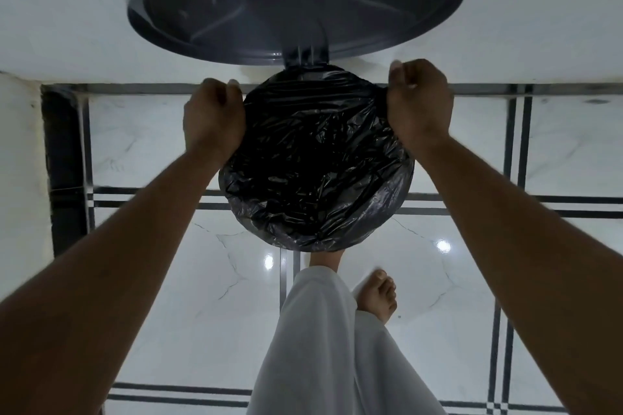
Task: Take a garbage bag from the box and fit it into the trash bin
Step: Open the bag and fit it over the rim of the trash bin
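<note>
We see the left hand [212, 118] curled on the far-left edge of the black garbage bag [313, 162], which lines the trash bin [305, 59] between both hands, while the right hand [419, 108] grips its far-right edge

Trash bin body: wholly covered by the black garbage bag [313, 158]; no wall or rim shows.
Lid [296, 0]: top cut off by the upper edge.
Left hand [214, 118]: fingertips hidden under the bag's edge.
Right hand [419, 101]: fingertips curled out of sight.
Forward foot: mostly hidden behind the bag.
Forearms: cut off at the side and lower edges.
</note>
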Demonstrator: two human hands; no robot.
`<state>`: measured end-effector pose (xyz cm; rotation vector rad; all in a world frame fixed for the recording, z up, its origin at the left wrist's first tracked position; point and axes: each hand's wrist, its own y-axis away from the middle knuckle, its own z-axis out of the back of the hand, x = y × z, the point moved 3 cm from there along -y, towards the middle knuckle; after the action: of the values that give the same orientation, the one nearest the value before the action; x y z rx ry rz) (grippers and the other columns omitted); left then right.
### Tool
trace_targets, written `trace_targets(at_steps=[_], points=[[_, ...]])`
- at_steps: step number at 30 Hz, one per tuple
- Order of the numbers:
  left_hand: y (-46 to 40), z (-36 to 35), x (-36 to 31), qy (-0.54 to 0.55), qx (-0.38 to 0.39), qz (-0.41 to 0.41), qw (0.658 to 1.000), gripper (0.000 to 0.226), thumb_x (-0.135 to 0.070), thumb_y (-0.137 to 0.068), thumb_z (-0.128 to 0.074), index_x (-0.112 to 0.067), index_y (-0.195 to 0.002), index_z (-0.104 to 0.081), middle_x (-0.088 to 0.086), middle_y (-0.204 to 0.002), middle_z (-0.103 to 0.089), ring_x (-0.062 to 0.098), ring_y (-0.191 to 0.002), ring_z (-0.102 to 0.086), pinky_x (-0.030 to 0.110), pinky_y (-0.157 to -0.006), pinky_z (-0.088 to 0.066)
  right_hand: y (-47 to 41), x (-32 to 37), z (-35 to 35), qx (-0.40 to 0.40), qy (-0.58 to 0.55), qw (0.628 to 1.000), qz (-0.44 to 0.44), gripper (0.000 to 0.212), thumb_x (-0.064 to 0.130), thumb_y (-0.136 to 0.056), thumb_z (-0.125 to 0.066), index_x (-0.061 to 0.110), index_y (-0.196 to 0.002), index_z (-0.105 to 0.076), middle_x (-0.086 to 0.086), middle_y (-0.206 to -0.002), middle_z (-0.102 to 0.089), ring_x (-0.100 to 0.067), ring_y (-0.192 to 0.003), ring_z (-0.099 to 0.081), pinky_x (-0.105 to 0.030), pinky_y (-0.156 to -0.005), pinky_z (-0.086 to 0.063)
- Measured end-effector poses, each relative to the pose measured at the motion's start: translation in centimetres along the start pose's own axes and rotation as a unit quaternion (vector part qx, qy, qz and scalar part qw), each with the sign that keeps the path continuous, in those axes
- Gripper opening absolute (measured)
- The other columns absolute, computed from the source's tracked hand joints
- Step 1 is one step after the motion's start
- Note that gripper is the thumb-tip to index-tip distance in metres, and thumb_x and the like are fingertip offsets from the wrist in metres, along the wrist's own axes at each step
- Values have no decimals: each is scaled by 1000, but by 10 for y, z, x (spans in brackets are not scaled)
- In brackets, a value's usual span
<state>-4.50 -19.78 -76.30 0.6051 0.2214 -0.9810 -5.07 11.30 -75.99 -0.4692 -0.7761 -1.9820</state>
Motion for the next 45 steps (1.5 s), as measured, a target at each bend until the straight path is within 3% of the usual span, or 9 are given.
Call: trace_targets(at_steps=[7, 12, 15, 20, 25, 32, 36, 41, 45], points=[[30, -15, -32, -45, 31, -177, 983, 39, -48, -114, -46, -16, -119, -69, 7, -115, -75, 32, -107, -69, 46, -95, -52, 18, 22, -32, 49, 39, 971, 229, 32, 45, -106, -62, 23, -116, -84, -5, -103, -81, -29, -95, -73, -42, -82, -61], [1, -34, -43, -68, 105, -87, 988, 48, -43, -118, -32, -10, -107, -66, 24, -122, -71, 42, -117, -63, 46, -94, -43, 19, 13, -46, 56, 128, 969, 205, 45, 49, -114, -47, 12, -123, -70, -15, -117, -68, -41, -113, -63, -49, -92, -51], [-10, -43, -49, -74, 127, -51, 988, 53, -43, -115, -32, -8, -96, -66, 22, -106, -67, 38, -103, -61, 42, -88, -43, 13, 16, -50, 49, 135, 973, 179, 46, 47, -117, -33, 13, -101, -60, -7, -95, -62, -38, -100, -65, -45, -85, -41], [-26, -53, -63, -88, 195, -14, 977, 38, -16, -116, -38, 3, -146, -53, 41, -141, -57, 55, -133, -57, 48, -102, -48, -9, 18, -51, 113, 148, 978, 89, 61, 46, -119, -25, 11, -88, -63, -6, -83, -63, -33, -84, -61, -37, -75, -40], [-33, -51, -66, -108, 233, 4, 966, 49, -33, -119, -36, -8, -156, -54, 30, -155, -52, 46, -143, -52, 40, -101, -42, -23, 22, -57, 124, 155, 978, 63, 62, 48, -117, -25, 11, -86, -64, -8, -81, -62, -35, -86, -60, -36, -79, -40], [-46, -36, -45, -51, 189, -2, 981, 48, -51, -112, -47, -14, -119, -78, 15, -127, -73, 38, -125, -66, 42, -104, -49, -28, 15, -43, 146, 74, 985, 44, 63, 53, -117, -33, 16, -68, -47, -2, -69, -57, -21, -66, -55, -36, -63, -37], [-35, -25, -34, -56, 203, 13, 978, 66, -59, -114, -35, -9, -129, -75, 20, -127, -70, 38, -122, -64, 42, -99, -45, -20, 4, -23, 125, 40, 991, 38, 59, 57, -115, -39, 15, -74, -46, -2, -72, -54, -19, -66, -50, -34, -64, -36], [-7, -34, -27, -60, 112, 44, 991, 70, -53, -116, -27, -8, -77, -64, 10, -80, -63, 36, -95, -63, 39, -82, -41, 10, -6, -41, 127, 39, 989, 71, 59, 65, -116, -32, 19, -86, -55, 1, -81, -65, -21, -77, -63, -36, -68, -39], [-13, -39, -34, -51, 144, 41, 987, 50, -27, -116, -31, 9, -129, -64, 36, -136, -64, 49, -128, -61, 48, -101, -49, 5, -8, -47, 80, 64, 993, 53, 72, 57, -119, -25, 18, -64, -50, 1, -63, -58, -19, -61, -56, -35, -69, -37]])
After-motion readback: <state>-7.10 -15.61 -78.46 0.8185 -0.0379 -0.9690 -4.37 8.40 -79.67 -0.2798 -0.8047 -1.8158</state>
